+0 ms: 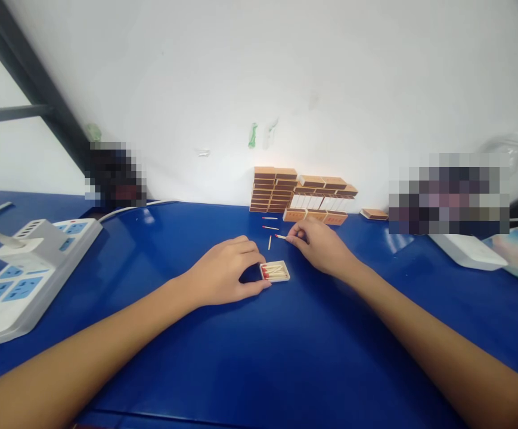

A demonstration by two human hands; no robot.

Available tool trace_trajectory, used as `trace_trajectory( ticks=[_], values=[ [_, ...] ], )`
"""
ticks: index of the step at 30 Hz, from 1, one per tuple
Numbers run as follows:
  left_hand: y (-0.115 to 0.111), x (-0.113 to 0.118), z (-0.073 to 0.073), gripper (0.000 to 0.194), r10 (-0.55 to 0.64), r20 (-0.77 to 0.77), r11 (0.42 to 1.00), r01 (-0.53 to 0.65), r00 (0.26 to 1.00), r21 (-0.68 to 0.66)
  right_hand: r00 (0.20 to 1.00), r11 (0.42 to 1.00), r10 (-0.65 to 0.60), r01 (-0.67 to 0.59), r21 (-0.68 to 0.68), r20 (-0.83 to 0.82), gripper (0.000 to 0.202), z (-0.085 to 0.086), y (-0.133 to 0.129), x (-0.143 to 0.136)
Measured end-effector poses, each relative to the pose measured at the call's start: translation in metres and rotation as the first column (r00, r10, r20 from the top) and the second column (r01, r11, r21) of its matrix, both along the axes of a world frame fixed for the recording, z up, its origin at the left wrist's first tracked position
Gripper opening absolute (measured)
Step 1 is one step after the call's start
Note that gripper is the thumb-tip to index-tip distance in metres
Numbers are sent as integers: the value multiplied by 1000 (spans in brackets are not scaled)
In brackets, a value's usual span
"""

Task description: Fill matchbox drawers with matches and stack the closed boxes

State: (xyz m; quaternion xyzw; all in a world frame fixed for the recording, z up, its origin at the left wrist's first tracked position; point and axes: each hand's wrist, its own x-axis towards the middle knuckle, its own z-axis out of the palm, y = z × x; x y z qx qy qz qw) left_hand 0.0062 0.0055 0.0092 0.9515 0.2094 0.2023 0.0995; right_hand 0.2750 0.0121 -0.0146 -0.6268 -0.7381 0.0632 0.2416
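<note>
Between the thumb and fingers of my left hand (229, 271) is a small white matchbox tray (288, 274), lying on the blue table with several red-tipped matches inside. My right hand (315, 241) pinches one match (281, 236) by its plain end, its red head pointing left, just above or on the tabletop. Beyond the tray, two matches lie level, one above the other: the far match (270, 218) and the nearer match (270, 227). A third loose match (270, 242) lies crosswise to them, head away from me, left of the pinched one.
Stacked matchboxes (273, 189) stand against the white wall, with more boxes (315, 215) beside them and a single matchbox (374, 214) farther right. A large power strip (68, 262) with a plugged-in adapter occupies the left. At right lies a white device (468, 253). Two areas are blurred out.
</note>
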Motion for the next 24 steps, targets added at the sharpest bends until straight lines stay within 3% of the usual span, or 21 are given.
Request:
trace_trajectory(
  ticks=[9,17,24],
  values=[
    [1,-1,1,28,39,7,999,-40,999,15,994,994,105,-105,-12,-26,14,7,-12,3],
    [3,-1,-1,26,75,13,996,-76,997,38,946,941,318,-323,-104,-63,16,28,-45,-17],
    [2,0,-1,27,48,18,998,-49,999,26,939,931,343,-339,-132,4,12,30,-54,-29]
  ],
)
